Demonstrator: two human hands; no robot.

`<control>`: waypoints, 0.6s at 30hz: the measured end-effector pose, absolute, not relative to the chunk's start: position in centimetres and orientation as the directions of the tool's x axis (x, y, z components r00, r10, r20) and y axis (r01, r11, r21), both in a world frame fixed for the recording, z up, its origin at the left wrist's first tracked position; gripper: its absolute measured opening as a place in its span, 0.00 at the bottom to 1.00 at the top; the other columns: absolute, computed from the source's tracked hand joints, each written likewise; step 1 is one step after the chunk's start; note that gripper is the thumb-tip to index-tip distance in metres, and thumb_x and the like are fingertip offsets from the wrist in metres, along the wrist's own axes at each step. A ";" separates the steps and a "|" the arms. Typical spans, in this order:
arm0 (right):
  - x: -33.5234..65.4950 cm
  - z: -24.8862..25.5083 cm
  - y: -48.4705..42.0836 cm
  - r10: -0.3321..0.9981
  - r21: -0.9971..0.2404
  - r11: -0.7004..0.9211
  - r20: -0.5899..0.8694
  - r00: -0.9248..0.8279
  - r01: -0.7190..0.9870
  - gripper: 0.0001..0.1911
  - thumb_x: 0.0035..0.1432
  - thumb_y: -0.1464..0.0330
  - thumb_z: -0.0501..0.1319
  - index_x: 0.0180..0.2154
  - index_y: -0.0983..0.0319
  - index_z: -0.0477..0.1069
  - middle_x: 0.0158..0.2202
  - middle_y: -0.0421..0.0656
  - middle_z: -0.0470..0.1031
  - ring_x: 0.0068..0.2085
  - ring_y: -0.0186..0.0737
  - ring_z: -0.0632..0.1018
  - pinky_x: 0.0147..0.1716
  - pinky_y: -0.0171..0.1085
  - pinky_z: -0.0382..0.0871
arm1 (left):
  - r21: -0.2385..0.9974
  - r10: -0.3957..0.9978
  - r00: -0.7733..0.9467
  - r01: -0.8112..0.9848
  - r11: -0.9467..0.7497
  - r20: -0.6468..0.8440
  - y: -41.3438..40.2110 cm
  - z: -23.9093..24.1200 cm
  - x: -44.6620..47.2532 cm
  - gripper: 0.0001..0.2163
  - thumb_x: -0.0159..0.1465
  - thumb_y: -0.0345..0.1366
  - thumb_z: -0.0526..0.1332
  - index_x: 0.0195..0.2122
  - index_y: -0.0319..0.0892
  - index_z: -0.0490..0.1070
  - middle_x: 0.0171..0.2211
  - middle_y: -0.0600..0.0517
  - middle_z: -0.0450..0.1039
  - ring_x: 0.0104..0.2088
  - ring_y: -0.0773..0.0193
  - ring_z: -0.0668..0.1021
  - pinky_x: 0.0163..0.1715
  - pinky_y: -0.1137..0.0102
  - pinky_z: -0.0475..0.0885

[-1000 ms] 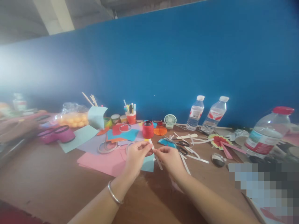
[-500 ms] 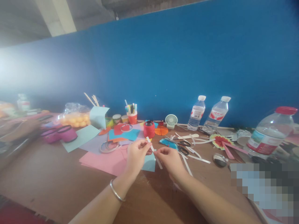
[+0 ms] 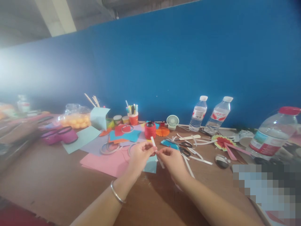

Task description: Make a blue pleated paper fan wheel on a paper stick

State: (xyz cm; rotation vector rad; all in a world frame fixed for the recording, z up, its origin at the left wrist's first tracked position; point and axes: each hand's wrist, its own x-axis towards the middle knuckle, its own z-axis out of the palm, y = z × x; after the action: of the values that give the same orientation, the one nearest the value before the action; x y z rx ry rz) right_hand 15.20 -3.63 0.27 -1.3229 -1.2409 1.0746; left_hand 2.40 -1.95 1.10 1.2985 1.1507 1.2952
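I have a narrow white strip [image 3: 153, 142] pinched between thumb and fingertips in my left grip [image 3: 141, 157], and its far end pokes up past my fingers. My right grip [image 3: 171, 161] is also drawn closed, thumb and forefinger meeting on the near part of the same strip, so my two sets of fingertips nearly touch. The strip is up above the table [image 3: 70, 188], in the middle of the scene. Another white length shows just below, between my hands; I cannot tell whether it belongs to the piece I hold.

A silver bangle [image 3: 117, 193] circles my left wrist. Left of my left grip lies pink paper [image 3: 103, 164], and a light blue sheet [image 3: 150, 165] shows between my hands. Just beyond my fingers stands a red spool [image 3: 150, 130], with a pleated orange paper [image 3: 162, 131] on its right. To the far right of my right grip are a blue pleated paper [image 3: 169, 144], black-handled scissors [image 3: 185, 152] and loose white strips [image 3: 202, 161]. Farther back, a small fan [image 3: 172, 121] stands left of two water bottles [image 3: 198, 116].
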 end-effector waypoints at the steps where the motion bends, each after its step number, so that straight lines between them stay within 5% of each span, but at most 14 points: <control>1: 15.2 0.3 -3.6 0.996 -0.993 0.016 0.027 0.086 0.120 0.12 0.44 0.61 0.60 0.20 0.64 0.69 0.15 0.36 0.64 0.17 0.29 0.61 0.16 0.29 0.52 | 0.992 0.993 0.014 0.027 -0.122 0.121 -2.0 1.0 2.4 0.08 0.49 0.36 0.65 0.25 0.37 0.70 0.23 0.52 0.73 0.27 0.65 0.76 0.30 0.71 0.73; 18: 15.4 -0.1 -3.3 1.000 -0.993 0.022 0.024 0.015 0.114 0.10 0.44 0.63 0.60 0.22 0.64 0.69 0.17 0.37 0.67 0.19 0.30 0.63 0.19 0.30 0.54 | 0.994 0.992 -0.094 0.076 -0.074 0.081 -2.0 1.3 2.1 0.10 0.50 0.41 0.64 0.25 0.38 0.71 0.20 0.51 0.73 0.24 0.64 0.77 0.26 0.70 0.75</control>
State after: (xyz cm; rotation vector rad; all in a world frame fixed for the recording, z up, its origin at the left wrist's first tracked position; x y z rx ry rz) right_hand 15.41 -3.33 -0.06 -1.2826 -1.2910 1.1241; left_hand 2.15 -2.05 1.32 1.2731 1.2971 1.3043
